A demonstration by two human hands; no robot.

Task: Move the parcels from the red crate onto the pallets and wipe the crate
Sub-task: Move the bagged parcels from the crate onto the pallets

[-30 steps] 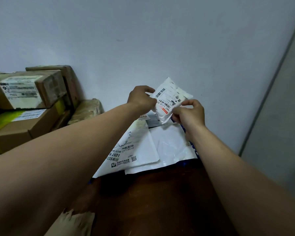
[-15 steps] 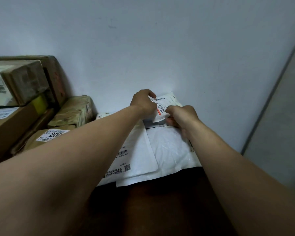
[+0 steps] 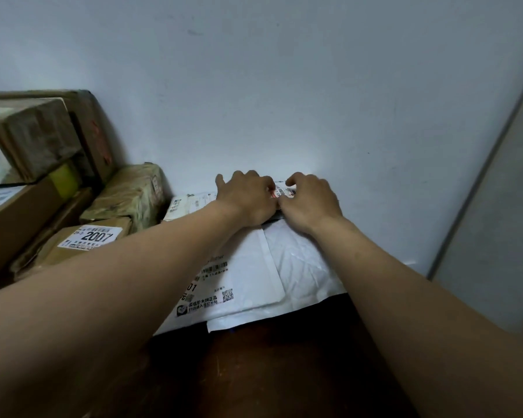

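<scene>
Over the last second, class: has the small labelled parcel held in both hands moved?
Yes. The small parcel came down: from raised in front of the wall to low on the flat white mailers at the wall's foot.

Head view, looking down (close), forward

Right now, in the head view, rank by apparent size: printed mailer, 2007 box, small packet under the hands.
1. Printed mailer, nearest the camera, partly hidden.
2. 2007 box, partly hidden.
3. Small packet, mostly covered by left hand and right hand.
</scene>
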